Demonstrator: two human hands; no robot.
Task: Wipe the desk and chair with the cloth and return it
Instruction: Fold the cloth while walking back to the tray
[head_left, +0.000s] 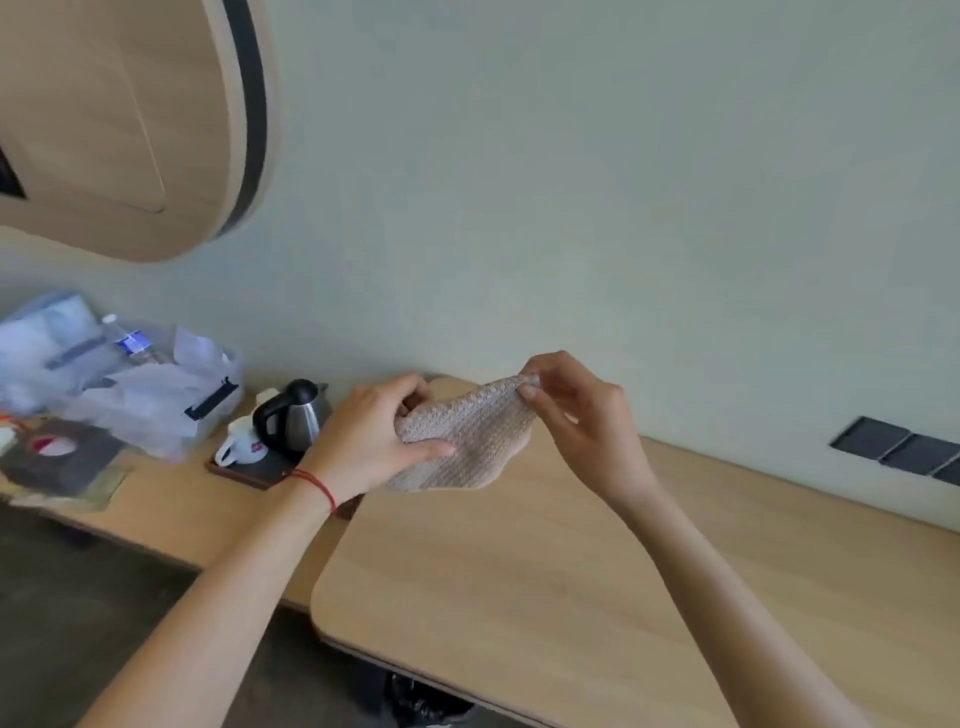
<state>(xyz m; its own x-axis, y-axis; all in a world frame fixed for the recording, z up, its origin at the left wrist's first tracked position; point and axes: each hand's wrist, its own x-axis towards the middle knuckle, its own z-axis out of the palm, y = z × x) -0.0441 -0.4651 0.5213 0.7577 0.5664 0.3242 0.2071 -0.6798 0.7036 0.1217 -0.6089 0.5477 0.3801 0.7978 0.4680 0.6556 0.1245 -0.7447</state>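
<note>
A beige knitted cloth (470, 439) hangs in the air above the light wooden desk (545, 587), held between both hands. My left hand (371, 436) grips its left edge, thumb across the front. My right hand (576, 410) pinches its top right corner between thumb and fingers. The cloth sags in the middle and does not touch the desk. No chair is in view.
A black and steel kettle (291, 415) and a white cup (241, 447) stand on a dark tray (260, 470) at the left. Behind them sits a clear plastic box (130, 384) with papers. Dark wall sockets (904, 449) are on the right wall. A wooden cabinet (130, 124) hangs above.
</note>
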